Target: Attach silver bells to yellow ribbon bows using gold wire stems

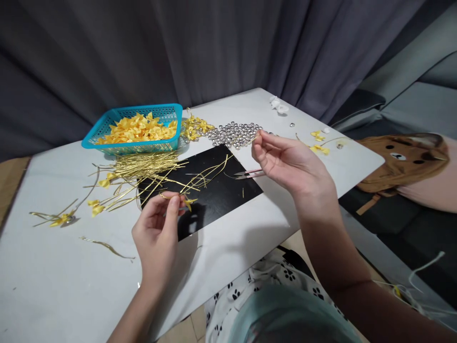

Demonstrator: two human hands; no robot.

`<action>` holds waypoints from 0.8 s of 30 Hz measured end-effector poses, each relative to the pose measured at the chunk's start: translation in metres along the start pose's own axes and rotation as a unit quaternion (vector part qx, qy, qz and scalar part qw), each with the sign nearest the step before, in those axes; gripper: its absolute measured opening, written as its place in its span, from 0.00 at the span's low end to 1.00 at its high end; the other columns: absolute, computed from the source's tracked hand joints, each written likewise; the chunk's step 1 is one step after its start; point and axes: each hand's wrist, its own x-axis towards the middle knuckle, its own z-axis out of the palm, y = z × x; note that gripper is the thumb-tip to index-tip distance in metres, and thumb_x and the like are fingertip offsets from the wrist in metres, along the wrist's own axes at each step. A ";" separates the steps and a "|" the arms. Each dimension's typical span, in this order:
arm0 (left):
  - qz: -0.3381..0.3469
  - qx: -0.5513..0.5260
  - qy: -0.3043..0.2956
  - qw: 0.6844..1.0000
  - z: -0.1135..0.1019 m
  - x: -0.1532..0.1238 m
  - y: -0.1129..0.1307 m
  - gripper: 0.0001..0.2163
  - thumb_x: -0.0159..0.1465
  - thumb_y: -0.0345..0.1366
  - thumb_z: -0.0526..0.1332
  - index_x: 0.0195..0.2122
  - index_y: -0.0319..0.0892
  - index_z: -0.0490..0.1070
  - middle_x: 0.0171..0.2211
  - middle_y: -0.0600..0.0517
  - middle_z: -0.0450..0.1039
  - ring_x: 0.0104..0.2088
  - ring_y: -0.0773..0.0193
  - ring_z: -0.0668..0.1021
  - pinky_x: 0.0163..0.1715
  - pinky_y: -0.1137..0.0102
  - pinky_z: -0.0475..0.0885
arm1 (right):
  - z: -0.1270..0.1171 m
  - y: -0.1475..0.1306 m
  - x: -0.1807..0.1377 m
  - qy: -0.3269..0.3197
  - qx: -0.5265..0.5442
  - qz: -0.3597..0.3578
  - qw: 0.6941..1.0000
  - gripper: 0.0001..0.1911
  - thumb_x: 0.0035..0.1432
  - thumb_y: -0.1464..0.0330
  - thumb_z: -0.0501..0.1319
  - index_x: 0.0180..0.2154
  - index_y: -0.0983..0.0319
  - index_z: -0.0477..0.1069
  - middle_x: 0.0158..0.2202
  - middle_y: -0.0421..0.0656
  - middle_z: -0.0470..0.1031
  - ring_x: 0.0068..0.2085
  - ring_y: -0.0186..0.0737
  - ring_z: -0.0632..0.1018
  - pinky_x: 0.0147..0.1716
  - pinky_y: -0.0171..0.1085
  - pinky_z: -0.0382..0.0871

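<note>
My left hand (160, 219) is closed in a pinch over the near edge of a black board. Between thumb and forefinger is a yellow ribbon flower (189, 203) on gold wire, its petals sticking out to the right. Raised over the table to the right, my right hand (285, 159) has thumb and fingertips pressed together; what they hold, if anything, is too small to make out. Pointed scissors or snips (246, 174) with a pinkish handle show just left of it, their far end hidden by the hand. Loose gold wires (203, 178) cross the black board (217, 205).
A blue basket (143, 147) of yellow ribbon petals (139, 128) stands at the back left, a bundle of gold wires (143, 164) before it. Silver beads (233, 133) are heaped behind the board. Finished-looking yellow flowers (62, 218) lie left; white pieces (278, 105) lie far right.
</note>
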 end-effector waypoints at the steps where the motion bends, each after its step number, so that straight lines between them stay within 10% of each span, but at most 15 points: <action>1: -0.002 0.002 0.001 1.000 0.000 0.000 0.000 0.06 0.58 0.39 0.64 0.32 0.42 0.74 0.29 0.54 0.75 0.29 0.70 0.76 0.32 0.76 0.73 | -0.002 -0.002 0.001 -0.002 -0.020 -0.016 1.000 0.09 0.60 0.77 0.57 0.28 0.64 0.69 0.31 0.42 0.72 0.38 0.29 0.78 0.39 0.24 0.76; 9: -0.006 0.002 0.025 1.000 0.000 0.008 -0.009 0.07 0.58 0.40 0.65 0.32 0.42 0.74 0.29 0.54 0.74 0.29 0.69 0.75 0.32 0.74 0.73 | -0.013 -0.040 0.002 0.079 -0.008 -0.051 0.996 0.22 0.63 0.75 0.48 0.18 0.64 0.67 0.27 0.34 0.76 0.47 0.25 0.76 0.29 0.14 0.66; 15: -0.034 -0.019 -0.023 0.999 0.005 0.003 -0.011 0.08 0.56 0.40 0.66 0.32 0.41 0.74 0.30 0.53 0.76 0.30 0.67 0.77 0.34 0.73 0.73 | -0.026 -0.054 0.000 0.068 -0.065 -0.007 0.996 0.27 0.58 0.77 0.28 0.12 0.75 0.48 0.30 0.32 0.75 0.48 0.29 0.72 0.18 0.24 0.47; 24: -0.144 -0.103 -0.164 0.971 0.001 0.005 -0.007 0.07 0.51 0.38 0.67 0.28 0.41 0.76 0.27 0.50 0.75 0.28 0.62 0.76 0.29 0.68 0.73 | -0.046 -0.034 0.028 0.089 0.028 -0.060 0.994 0.18 0.62 0.76 0.52 0.21 0.62 0.68 0.25 0.38 0.72 0.35 0.21 0.77 0.35 0.14 0.69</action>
